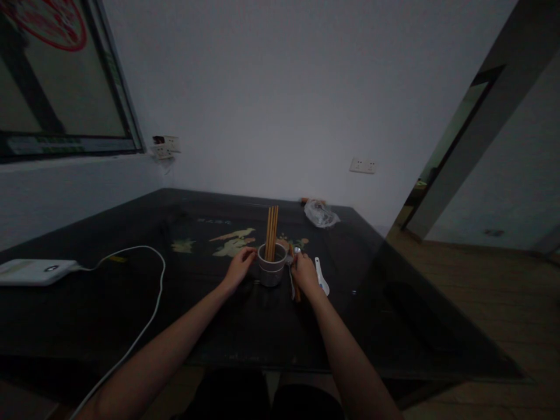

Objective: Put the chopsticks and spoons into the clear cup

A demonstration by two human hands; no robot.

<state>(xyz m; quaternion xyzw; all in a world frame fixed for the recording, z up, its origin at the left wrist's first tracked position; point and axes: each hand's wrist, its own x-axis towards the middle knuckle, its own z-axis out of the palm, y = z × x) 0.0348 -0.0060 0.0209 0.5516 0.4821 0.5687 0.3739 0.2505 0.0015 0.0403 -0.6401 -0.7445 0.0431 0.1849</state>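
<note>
A grey cylindrical cup (271,273) stands upright on the dark table, with several wooden chopsticks (272,233) upright inside it. At its left rim is my left hand (239,267), fingers closed against the cup's edge. To the right of the cup, my right hand (305,271) is closed around a metal spoon (297,250), whose shiny end sticks out above the fingers. Below that hand lie more chopsticks (298,293) and another spoon (292,287), partly hidden by it. A white soup spoon (321,277) rests on the table just right of my right hand.
The dark table (210,332) has a bird and flower pattern. A crumpled clear plastic bag (321,214) lies at the back. On the left, a white power bank (37,272) trails a white cable (161,280) across the table toward my left arm. Wall sockets (363,165) sit behind.
</note>
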